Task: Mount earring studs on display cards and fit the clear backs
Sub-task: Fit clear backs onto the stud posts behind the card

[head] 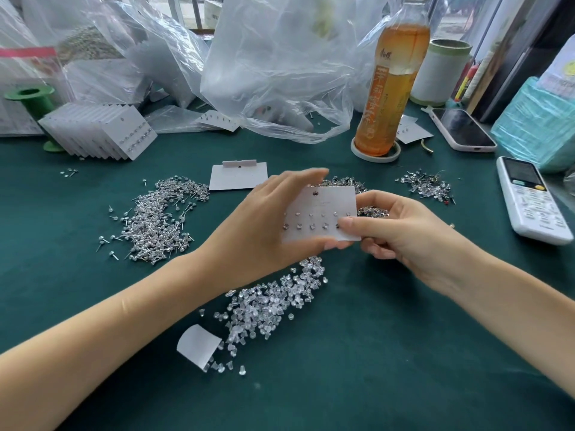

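Here the left hand (261, 231) is holding the display card (323, 213) above the tabletop (357, 353), its grip closing on the card's edges, while the right hand (401, 231) is pinching the lower right corner. Steadying the card flat would probably be helping each stud seat squarely.

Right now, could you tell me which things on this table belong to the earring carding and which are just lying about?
For the job: held card, left hand, right hand, stud pile, clear backs, blank card, finished cards.

Lying about: tea bottle, phone, remote, plastic bags.
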A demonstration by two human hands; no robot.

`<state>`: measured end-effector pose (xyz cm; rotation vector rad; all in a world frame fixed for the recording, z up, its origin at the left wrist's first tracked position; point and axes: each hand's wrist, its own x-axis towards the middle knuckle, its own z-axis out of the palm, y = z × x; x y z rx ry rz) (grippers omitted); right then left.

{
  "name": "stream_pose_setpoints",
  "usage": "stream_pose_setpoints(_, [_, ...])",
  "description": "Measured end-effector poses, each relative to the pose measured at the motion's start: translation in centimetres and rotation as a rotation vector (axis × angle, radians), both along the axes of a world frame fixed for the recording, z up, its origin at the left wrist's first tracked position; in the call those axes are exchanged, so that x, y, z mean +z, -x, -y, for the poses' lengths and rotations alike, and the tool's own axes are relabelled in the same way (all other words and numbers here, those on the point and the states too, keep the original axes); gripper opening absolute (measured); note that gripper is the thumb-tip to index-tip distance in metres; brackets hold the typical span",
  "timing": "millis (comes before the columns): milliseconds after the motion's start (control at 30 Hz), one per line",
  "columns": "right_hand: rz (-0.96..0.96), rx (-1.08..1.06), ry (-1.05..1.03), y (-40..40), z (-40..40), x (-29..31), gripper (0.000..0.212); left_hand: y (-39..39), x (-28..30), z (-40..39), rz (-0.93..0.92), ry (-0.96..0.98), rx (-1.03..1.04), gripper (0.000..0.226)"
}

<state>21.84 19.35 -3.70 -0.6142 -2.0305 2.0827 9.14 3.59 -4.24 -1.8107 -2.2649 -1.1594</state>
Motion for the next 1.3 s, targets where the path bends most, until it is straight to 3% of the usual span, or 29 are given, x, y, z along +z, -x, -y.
stream_pose_setpoints(133, [-0.077, -0.05, 0.022, 0.0, 0.2, -0.1, 0.025, 1.4, 0.4, -0.1, 0.197, -0.099, 0.141, 0.041])
stream_pose_setpoints(200, [-0.104, -0.074, 0.02, 0.0, 0.3, -0.2, 0.028, 2.4, 0.5, 0.2, 0.197, -0.036, 0.179, 0.02])
stream_pose_setpoints(267, [-0.116, -0.083, 0.007, 0.0, 0.3, -0.3, 0.023, 3.0, 0.5, 0.4, 0.263, 0.054, 0.14, 0.033])
stream_pose_setpoints(333, [-0.126, -0.1, -0.008, 0.1, 0.3, -0.5, 0.017, 3.1, 0.6, 0.1, 0.492, 0.024, 0.069, 0.042])
stream_pose_setpoints(400, [-0.141, -0.137, 0.004, 0.1, 0.2, -0.7, 0.016, 3.3, 0.6, -0.1, 0.59, -0.032, 0.065, 0.038])
stream_pose_setpoints(633, [-0.202, -0.201, 0.075, 0.1, 0.2, -0.5, 0.031, 2.6, 0.1, 0.6, 0.218, 0.188, -0.044, 0.008])
stream_pose_setpoints(767, [-0.206, -0.201, 0.077, 0.2, 0.2, -0.6, 0.031, 2.1, 0.3, 0.5, 0.083, 0.228, -0.121, 0.012])
stream_pose_setpoints(1167, [-0.251, -0.157, 0.054, 0.1, 0.5, -0.7, 0.027, 1.7, -0.6, -0.3, 0.112, 0.191, -0.078, 0.006])
stream_pose_setpoints(1300, [-0.355, -0.148, -0.098, -0.1, 1.0, -1.0, 0.02, 2.7, -0.5, -0.1, 0.235, 0.13, -0.001, 0.018])
